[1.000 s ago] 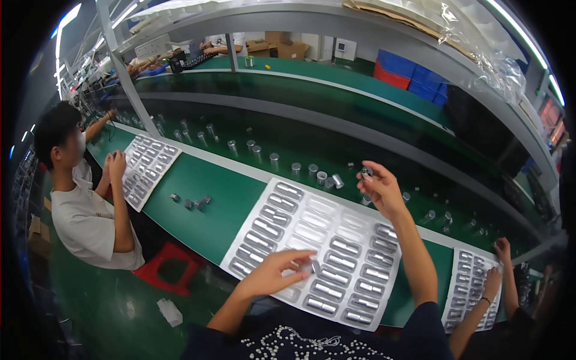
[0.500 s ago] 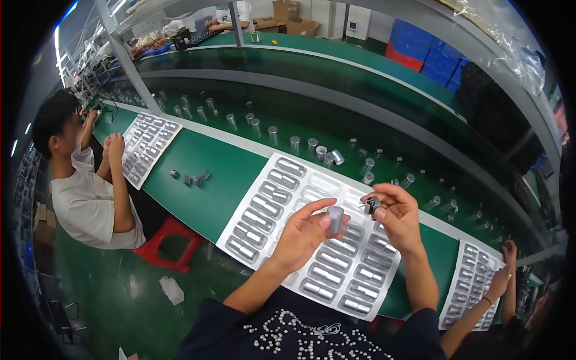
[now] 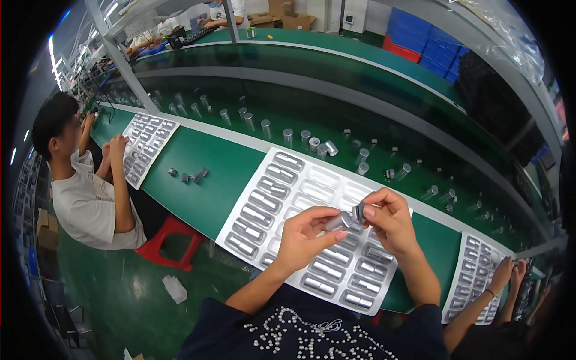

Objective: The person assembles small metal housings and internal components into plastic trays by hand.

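Pinching a silver metal cylinder (image 3: 339,222) above the white moulded-plastic tray (image 3: 316,193), my left hand (image 3: 302,239) faces my right hand (image 3: 391,227), pinching a small dark-and-silver part (image 3: 359,212); from afar, I worry loosened fingertips could drop either.

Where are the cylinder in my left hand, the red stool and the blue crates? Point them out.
Silver cylinder (image 3: 340,222): head view, on its side wall.
Red stool (image 3: 154,245): head view, on its seat.
Blue crates (image 3: 409,29): head view, on an upper crate's side.
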`<action>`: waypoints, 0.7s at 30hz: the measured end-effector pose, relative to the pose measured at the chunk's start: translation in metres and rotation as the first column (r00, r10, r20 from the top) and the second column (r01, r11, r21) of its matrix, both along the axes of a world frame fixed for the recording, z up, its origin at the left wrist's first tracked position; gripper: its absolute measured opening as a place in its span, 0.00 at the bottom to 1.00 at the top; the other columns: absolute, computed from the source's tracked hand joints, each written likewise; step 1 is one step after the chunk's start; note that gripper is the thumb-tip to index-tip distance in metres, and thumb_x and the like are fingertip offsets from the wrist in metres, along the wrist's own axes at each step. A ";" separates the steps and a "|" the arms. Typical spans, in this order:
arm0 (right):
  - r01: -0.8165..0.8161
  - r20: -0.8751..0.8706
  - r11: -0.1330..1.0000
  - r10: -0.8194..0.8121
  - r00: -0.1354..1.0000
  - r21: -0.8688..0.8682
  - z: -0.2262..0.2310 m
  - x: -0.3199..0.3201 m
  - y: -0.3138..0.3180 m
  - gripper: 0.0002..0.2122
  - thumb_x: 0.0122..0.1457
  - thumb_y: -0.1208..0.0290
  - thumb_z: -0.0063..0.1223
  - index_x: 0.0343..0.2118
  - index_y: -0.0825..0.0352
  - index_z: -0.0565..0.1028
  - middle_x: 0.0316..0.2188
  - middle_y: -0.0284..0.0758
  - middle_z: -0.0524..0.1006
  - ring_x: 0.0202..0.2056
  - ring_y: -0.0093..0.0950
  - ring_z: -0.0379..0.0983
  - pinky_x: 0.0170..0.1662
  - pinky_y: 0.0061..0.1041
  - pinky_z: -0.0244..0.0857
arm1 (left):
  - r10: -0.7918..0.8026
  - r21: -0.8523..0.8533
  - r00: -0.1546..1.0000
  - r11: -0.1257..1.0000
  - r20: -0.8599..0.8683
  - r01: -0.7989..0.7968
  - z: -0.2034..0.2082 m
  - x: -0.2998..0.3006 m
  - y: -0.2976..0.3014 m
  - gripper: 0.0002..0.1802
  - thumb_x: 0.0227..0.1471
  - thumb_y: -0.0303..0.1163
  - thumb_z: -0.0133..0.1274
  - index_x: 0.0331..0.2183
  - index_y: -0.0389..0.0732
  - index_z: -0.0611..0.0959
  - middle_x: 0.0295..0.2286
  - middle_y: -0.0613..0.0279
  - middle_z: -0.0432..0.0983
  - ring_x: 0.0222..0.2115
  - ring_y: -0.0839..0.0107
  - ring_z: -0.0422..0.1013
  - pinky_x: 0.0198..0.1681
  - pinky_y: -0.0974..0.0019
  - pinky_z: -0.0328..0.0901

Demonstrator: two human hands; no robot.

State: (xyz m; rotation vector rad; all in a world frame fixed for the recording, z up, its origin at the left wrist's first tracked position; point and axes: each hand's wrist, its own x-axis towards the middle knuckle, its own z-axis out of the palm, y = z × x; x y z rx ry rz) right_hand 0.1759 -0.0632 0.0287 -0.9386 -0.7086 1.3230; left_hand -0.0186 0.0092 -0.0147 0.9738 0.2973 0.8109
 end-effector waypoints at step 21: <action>-0.192 0.900 0.947 -0.163 0.404 0.257 0.023 -0.016 -0.013 0.20 0.44 0.75 0.70 0.43 0.72 0.79 0.41 0.45 0.77 0.39 0.34 0.78 0.42 0.26 0.71 | -0.076 0.138 0.990 0.986 -0.115 0.091 -0.007 -0.009 0.011 0.19 0.48 0.15 0.60 0.45 0.31 0.81 0.41 0.53 0.77 0.43 0.70 0.74 0.46 0.71 0.70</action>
